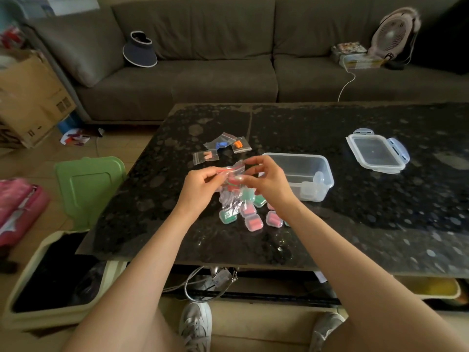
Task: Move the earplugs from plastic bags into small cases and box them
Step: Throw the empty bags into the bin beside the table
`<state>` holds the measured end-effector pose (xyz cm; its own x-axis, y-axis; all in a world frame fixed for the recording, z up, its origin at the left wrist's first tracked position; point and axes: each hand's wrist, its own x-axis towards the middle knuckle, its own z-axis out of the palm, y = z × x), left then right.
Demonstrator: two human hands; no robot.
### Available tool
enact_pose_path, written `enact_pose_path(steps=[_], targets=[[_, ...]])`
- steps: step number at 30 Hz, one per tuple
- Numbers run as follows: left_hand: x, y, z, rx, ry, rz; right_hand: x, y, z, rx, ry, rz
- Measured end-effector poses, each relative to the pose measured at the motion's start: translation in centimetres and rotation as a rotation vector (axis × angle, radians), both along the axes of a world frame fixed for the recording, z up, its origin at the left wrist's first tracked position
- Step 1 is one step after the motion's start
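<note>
Plastic bag pinched at its seal by left hand and right hand | filled cases at 6 o'clock, unboxed | box at 3, nearly empty | three bags at 11, full

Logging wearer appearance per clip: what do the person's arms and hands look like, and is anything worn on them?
The left hand and right hand are bare, as are both arms to the frame's edge: no sleeves, gloves, watch or bracelet show. Rings cannot be told. Below, pale lace-up sneakers are worn.
</note>
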<state>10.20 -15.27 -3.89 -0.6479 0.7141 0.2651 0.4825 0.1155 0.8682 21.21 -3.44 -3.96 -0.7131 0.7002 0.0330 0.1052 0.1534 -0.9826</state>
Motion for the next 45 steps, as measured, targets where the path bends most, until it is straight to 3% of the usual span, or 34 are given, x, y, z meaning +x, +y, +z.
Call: enact_pose_path(steps=[4, 17, 25, 28, 31, 34, 41, 45], targets=[[-0.3, -0.4, 0.2, -0.076, -0.167, -0.014, -0.6, -0.4, -0.7, 0.190, -0.016, 0.027], [-0.9, -0.8, -0.2, -0.124, -0.349, 0.102, -1.8, -1.8, -0.7, 0.298, -0.001, 0.076], [-1.0, -0.3, -0.4, -0.238, -0.354, 0.168, -2.3, -1.6, -1.5, 0.631, -0.145, -0.024], [-1.5, -0.5, -0.6, -0.279, -0.383, 0.129, -2.1, -1.8, -1.4, 0.723, -0.100, -0.021], [-2.0, -1.1, -0.7, -0.289, -0.345, -0.017, -2.0, -2.0, -1.4, 0.660, -0.074, 0.040], [-2.2, -1.4, -0.6, -0.244, -0.314, -0.142, -2.2, -1.9, -1.5, 0.486, -0.182, 0.134], [-3.7, -2.5, -1.2, -0.321, -0.526, -0.149, -2.3, -1.7, -1.7, 0.052, -0.132, 0.152], [-3.4, -2.5, -1.6, -0.310, -0.457, -0.196, -2.9, -2.1, -2.2, -0.116, -0.109, 0.117]])
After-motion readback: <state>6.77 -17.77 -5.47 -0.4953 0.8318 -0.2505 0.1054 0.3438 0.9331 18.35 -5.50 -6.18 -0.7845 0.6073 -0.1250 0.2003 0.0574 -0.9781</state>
